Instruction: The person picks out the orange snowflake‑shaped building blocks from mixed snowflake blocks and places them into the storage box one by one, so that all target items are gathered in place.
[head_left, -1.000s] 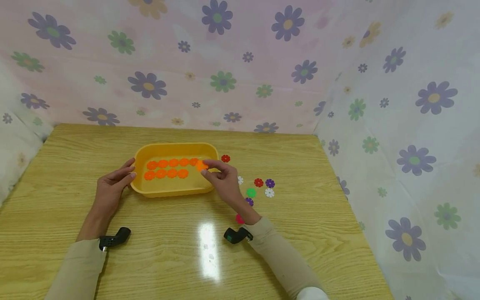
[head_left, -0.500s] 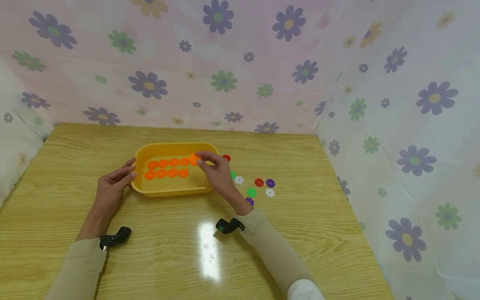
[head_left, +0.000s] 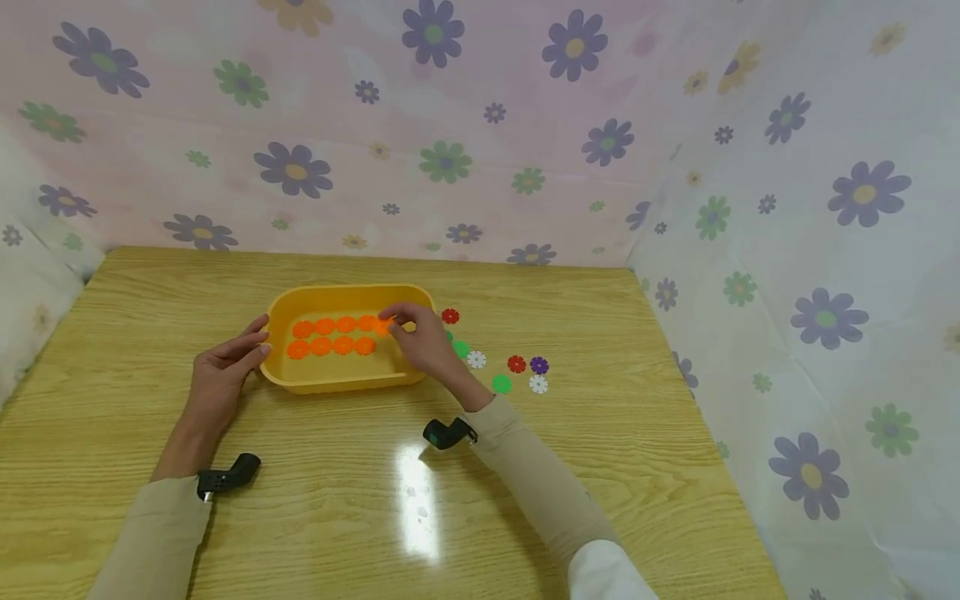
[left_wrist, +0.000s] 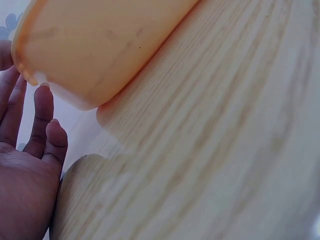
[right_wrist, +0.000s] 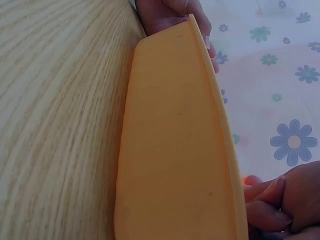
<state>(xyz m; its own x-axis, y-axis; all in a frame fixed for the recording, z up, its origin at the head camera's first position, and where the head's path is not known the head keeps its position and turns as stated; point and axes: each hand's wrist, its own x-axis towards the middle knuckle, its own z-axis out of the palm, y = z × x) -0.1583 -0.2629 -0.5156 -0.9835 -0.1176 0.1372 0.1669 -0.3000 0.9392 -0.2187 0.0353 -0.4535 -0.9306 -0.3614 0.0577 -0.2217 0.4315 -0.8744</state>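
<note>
A yellow plastic tray [head_left: 341,387] stands on the wooden table, with two rows of orange notched plastic discs [head_left: 343,345] lying inside. My left hand [head_left: 217,375] is at the tray's left end, its fingers loosely extended. In the left wrist view, its fingertips [left_wrist: 44,92] lie right at the rim. Over the tray's right part, my right hand [head_left: 429,343] pinches an orange notched disc [head_left: 383,326] between thumb and fingers. This disc is low in the tray, at the right end of the back row. From the right wrist, the tray wall [right_wrist: 175,130] hides most of the disc.
Right of the tray, loose notched discs lie scattered on the table: a red disc [head_left: 450,316], a white disc [head_left: 476,360], a green disc [head_left: 502,384], a purple disc [head_left: 539,365] and others. Flower-patterned cloth [head_left: 480,167] rises behind the table and along its right side.
My right hand has moved left with the orange disc and lowered it to the end of the back row. The left hand stays at the tray's end.
</note>
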